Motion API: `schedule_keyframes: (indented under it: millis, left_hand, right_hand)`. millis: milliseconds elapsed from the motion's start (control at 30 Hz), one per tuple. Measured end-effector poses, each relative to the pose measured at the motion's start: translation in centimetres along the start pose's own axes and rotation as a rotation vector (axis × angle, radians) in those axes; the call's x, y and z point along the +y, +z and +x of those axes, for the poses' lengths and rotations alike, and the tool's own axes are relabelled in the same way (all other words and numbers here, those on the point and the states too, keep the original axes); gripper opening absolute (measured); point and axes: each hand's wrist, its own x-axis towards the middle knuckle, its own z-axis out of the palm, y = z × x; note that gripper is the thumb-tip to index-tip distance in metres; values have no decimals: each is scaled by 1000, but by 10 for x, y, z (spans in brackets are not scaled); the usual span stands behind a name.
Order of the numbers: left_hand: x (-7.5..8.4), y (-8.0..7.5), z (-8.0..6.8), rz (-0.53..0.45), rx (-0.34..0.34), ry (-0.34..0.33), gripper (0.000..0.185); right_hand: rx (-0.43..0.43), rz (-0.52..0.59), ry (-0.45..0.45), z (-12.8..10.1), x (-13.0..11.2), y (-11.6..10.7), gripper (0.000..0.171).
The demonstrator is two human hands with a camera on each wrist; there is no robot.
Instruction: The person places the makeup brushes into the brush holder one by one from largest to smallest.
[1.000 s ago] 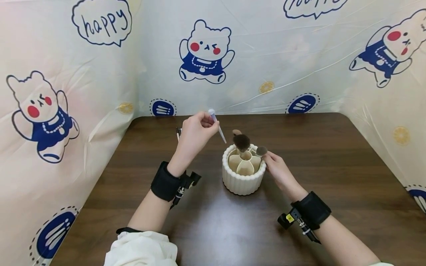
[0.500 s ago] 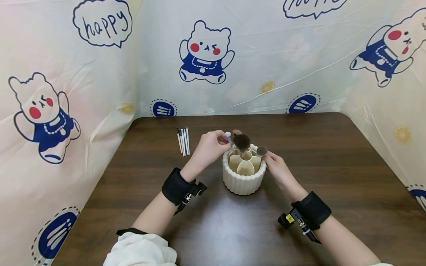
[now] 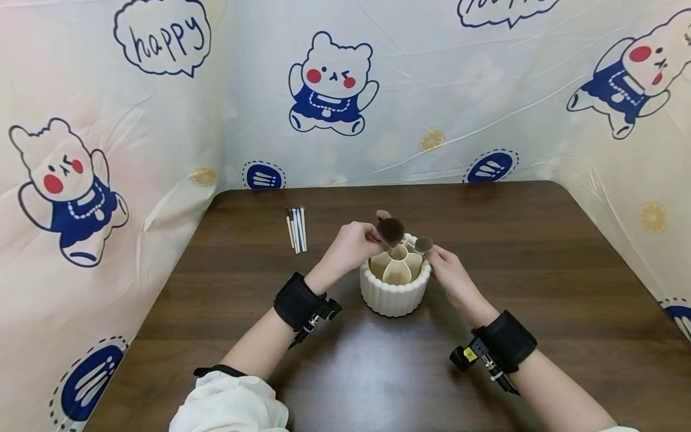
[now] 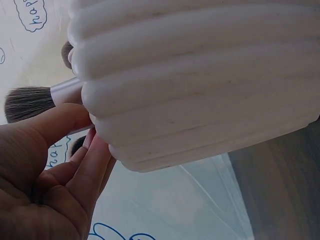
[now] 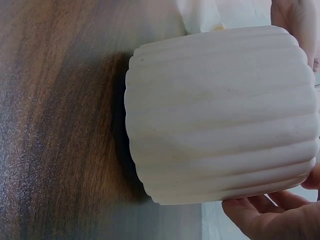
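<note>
Head view, with both wrist views. The left hand (image 3: 353, 243) sits at the far-left rim of the ribbed cream brush holder (image 3: 395, 288), its fingers bunched at the edge of a compartment. Whether they pinch a slim item cannot be told, since nothing of it shows between them; in the left wrist view the thumb and fingers (image 4: 75, 165) lie against the holder's ribbed wall just below a brush ferrule. The right hand (image 3: 450, 273) steadies the holder from the right, fingertips touching its rim and side; in the right wrist view the fingers (image 5: 270, 215) curve round the lower wall.

To do this step well, the judgement is that the right hand should keep the holder pressed flat on the surface (image 3: 540, 240) while the left hand works straight down into one cell, clear of the bristles already standing there, so that nothing tips.

The holder is a round, cream-white pot with horizontal ribs outside and petal-shaped dividers round a central cell. It stands upright near the middle of the dark wooden surface. A large fluffy brush (image 3: 391, 230) rises from its far side; a smaller round-headed brush (image 3: 423, 244) stands at the right rim, and a pale tip shows behind. A small row of slim brushes (image 3: 296, 229) lies well to the left, apart from the holder.
</note>
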Motion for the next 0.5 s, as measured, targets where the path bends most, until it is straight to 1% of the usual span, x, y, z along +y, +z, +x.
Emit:
schedule_keyframes:
  millis: [200,500]
  left_hand:
    - [1,0,0,22,-13,5,8]
    - [-1,0,-1,20,-68,16,15]
  right_hand:
    - [-11,9,-1,-1,-1,1,44]
    - [-7,19,-7,-1,-1,1,43]
